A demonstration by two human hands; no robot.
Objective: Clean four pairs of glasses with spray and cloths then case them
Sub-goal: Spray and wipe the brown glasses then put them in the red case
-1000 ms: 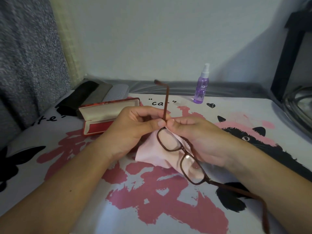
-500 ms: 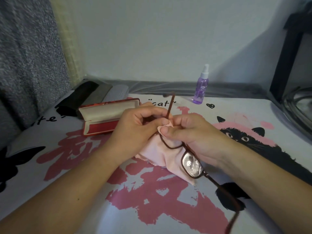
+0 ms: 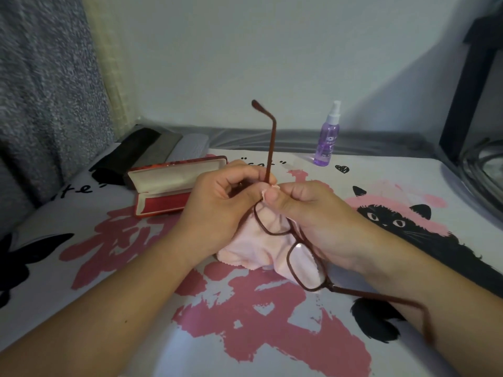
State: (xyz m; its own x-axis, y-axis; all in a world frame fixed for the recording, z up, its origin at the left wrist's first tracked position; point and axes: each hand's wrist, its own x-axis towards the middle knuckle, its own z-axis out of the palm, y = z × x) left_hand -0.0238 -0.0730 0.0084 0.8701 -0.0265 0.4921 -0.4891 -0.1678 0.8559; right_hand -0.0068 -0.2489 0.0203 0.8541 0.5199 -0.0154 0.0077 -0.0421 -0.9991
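Both hands together above the printed cat-pattern tablecloth (image 3: 81,268). Left hand (image 3: 217,210) and right hand (image 3: 307,216) pinch the brown thin-framed glasses (image 3: 304,265) through a pale pink cleaning cloth (image 3: 250,246) at the far lens; one temple arm stands upright. Open red hard case (image 3: 174,183) lies left of the hands; purple spray bottle (image 3: 326,137) stands well behind, near the wall

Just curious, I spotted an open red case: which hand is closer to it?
Left. The left hand sits right beside the open red case; the right hand is farther off, beyond the left one.
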